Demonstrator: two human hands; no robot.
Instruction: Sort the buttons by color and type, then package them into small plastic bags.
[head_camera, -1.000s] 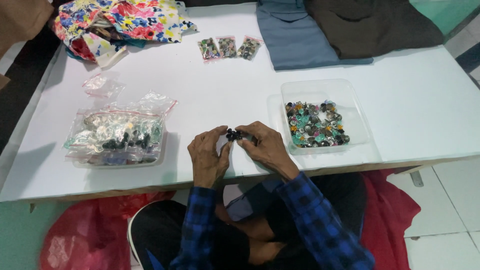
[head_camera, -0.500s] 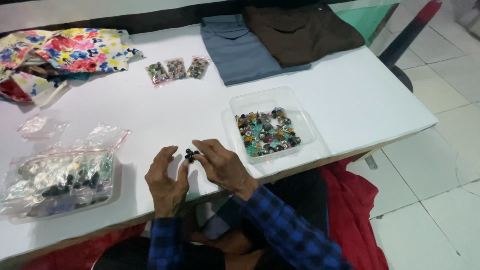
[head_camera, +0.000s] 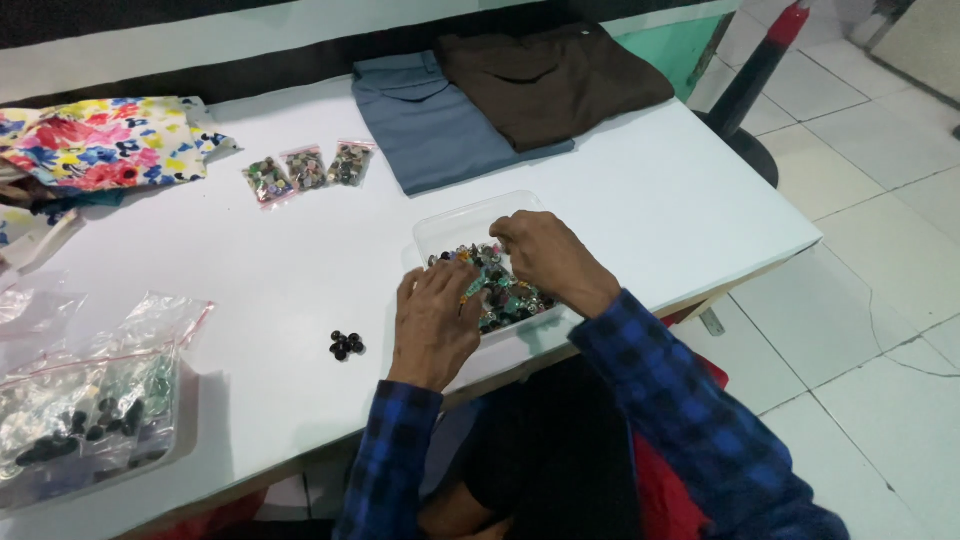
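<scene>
Head view, centre of the frame: a clear tray (head_camera: 440, 228) of mixed coloured beads (head_camera: 498, 290) sits on a white surface (head_camera: 650, 200), close to its near edge. Both hands are in the tray. Left hand (head_camera: 435, 320), at the tray's lower-left corner, lies palm down with fingers spread loosely apart over the beads, fingertips touching them; nothing is seen clamped in it. Right hand (head_camera: 545, 258), at the tray's right side, is curled with fingertips drawn together down among the beads; whether a bead is pinched between them cannot be told. Both forearms wear blue-and-black checked sleeves (head_camera: 690, 400) that enter from the bottom of the frame.

Left of the left hand, well apart from the tray, a small cluster of black beads (head_camera: 347, 345) rests alone on the surface. Lower left of the frame: a second clear tray (head_camera: 185, 430) holding clear plastic bags (head_camera: 90, 400) with dark and greenish beads inside; more crumpled bags lie just above it. Upper left centre: three small sealed bags of beads (head_camera: 306, 170) lie side by side in a row. Upper left corner: a flowered cloth (head_camera: 100, 140) in red, yellow and blue. Top centre: a folded blue-grey garment (head_camera: 430, 130) with a folded brown garment (head_camera: 560, 80) overlapping its right side. Right of the frame: pale floor tiles (head_camera: 880, 300) and a dark pole (head_camera: 750, 80) on a round base.
</scene>
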